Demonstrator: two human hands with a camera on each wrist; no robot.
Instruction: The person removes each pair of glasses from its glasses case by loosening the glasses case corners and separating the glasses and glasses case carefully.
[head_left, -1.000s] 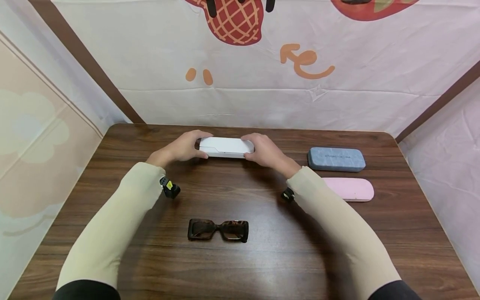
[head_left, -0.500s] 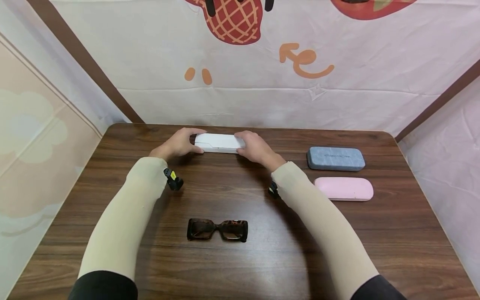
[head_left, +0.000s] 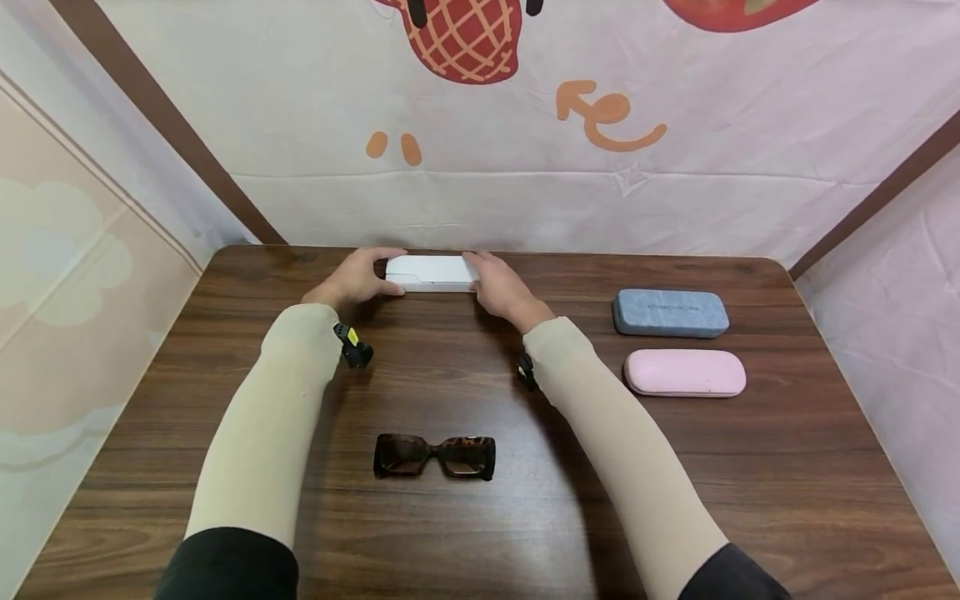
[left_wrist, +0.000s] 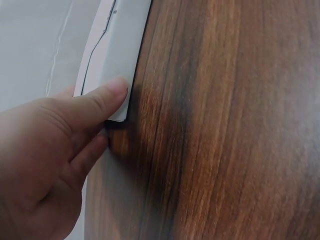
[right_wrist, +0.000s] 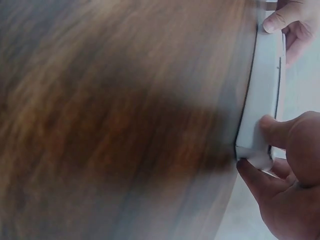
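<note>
White flat rectangular hard case (head_left: 431,272) at far edge of dark wood-grain counter (head_left: 570,517), lying flat, long side toward backdrop. Left hand (head_left: 358,279) grasping its left end, thumb on near face; right hand (head_left: 498,283) grasping right end. Tortoiseshell square-framed sunglasses (head_left: 435,457) near front, well apart. Grey-blue oblong case (head_left: 670,313) and pink oblong case (head_left: 685,372) at right
</note>
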